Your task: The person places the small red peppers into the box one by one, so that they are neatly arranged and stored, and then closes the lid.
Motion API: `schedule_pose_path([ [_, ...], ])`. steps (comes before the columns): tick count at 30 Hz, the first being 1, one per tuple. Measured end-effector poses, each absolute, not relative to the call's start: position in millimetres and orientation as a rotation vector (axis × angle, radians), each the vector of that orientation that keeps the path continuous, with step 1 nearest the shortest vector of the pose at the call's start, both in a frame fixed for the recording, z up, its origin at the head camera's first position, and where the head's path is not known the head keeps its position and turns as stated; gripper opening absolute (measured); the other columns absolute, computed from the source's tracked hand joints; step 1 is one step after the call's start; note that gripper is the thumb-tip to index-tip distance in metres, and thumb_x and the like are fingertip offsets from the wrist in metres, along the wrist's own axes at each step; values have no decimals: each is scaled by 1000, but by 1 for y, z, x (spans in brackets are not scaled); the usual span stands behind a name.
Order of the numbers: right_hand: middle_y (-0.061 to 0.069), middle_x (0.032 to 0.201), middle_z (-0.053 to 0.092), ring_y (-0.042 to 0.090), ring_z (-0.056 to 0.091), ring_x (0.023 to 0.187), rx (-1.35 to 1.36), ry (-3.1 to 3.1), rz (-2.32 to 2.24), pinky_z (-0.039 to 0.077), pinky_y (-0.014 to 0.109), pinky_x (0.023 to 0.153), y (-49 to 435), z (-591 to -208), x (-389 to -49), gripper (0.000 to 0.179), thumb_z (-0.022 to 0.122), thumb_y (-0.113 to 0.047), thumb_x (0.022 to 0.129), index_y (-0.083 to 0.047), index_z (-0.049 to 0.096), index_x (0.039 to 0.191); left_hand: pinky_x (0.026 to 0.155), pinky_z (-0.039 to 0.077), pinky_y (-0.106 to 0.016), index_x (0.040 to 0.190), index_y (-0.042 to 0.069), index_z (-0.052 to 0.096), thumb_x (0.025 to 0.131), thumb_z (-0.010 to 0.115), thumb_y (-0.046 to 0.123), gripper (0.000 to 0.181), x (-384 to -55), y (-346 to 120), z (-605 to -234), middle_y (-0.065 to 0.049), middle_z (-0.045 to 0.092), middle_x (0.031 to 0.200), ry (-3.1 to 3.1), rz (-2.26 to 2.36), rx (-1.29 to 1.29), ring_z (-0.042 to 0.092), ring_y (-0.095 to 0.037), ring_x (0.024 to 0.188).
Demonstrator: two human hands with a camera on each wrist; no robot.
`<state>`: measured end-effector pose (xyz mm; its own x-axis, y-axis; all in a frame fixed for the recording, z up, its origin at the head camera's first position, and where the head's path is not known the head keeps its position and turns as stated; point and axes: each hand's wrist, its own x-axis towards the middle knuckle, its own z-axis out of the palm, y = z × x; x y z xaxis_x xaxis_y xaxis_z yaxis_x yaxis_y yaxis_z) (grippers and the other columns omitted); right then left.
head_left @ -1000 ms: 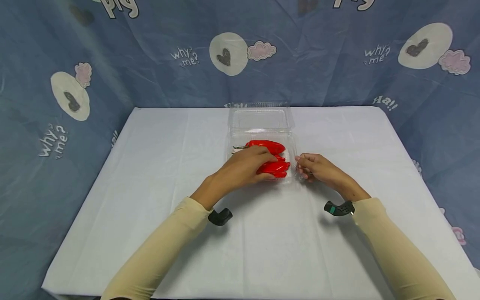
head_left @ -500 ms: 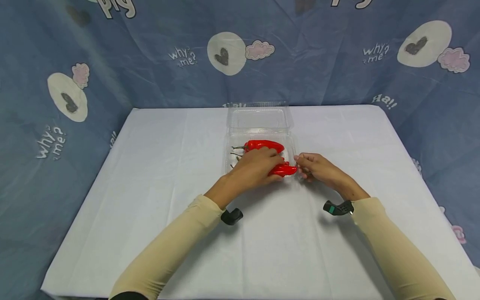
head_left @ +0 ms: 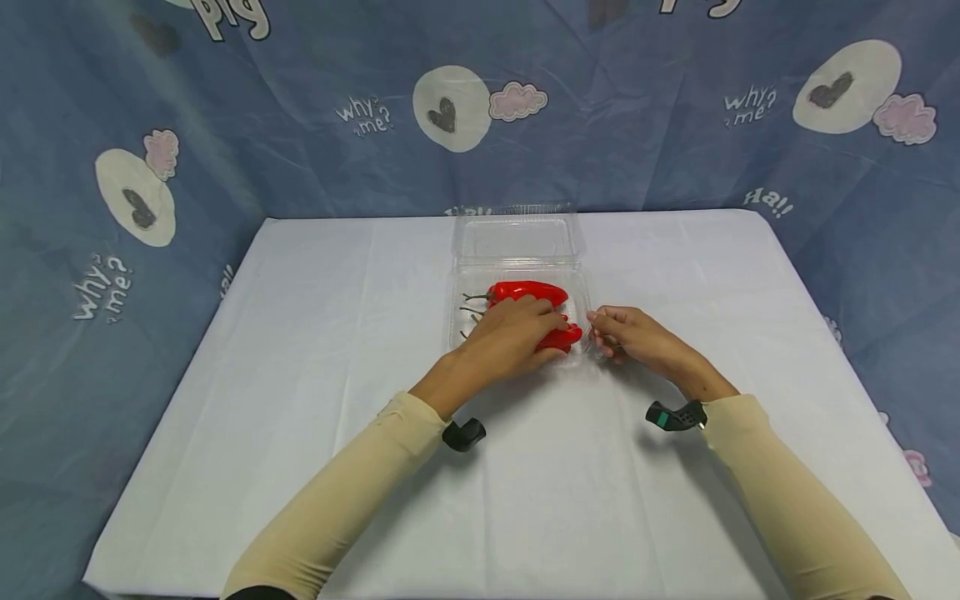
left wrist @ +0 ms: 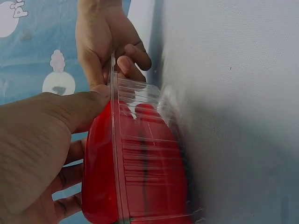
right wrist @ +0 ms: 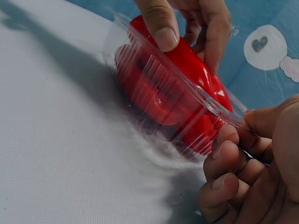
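A clear plastic clamshell box [head_left: 456, 321] lies with its lid [head_left: 517, 237] tipped back, holding several long red peppers with green stems. The rear pepper [head_left: 527, 291] lies crosswise in the tray. My left hand [head_left: 502, 337] reaches over the near side and grips the front pepper [head_left: 564, 337], thumb on the near side and fingers beyond. In the left wrist view this pepper [left wrist: 99, 172] sits above the rim, with others below it behind the ribbed wall. At the box's near right corner, my right hand [head_left: 630, 337] pinches the rim between thumb and fingers.
The box rests on a white-covered table [head_left: 300, 417], near the back edge. Behind and beside the table hangs a blue printed cloth [head_left: 637, 125]. A dark band [head_left: 463, 434] is worn on the left wrist and another dark band [head_left: 677, 416] on the right.
My left hand has moved right along with the front pepper, uncovering stems at the left. That pepper's tip reached the right rim, then drew slightly back left. The right hand stays at the corner.
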<state>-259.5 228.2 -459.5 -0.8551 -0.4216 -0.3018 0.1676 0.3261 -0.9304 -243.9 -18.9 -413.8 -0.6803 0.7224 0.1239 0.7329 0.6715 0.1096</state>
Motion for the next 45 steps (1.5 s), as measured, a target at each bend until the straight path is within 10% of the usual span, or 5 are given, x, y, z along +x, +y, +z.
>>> schedule_pose_path([
  [45,5,74,53,15,50,66,-177,2152,-1524,43,29,60,223,-457,-256,43,49,-40,107,1,52,94,81,54,-37,123,17,69,94,72,36,34,-278,-94,-375,0,67,114,-2926,-706,-984,59,-15,103],
])
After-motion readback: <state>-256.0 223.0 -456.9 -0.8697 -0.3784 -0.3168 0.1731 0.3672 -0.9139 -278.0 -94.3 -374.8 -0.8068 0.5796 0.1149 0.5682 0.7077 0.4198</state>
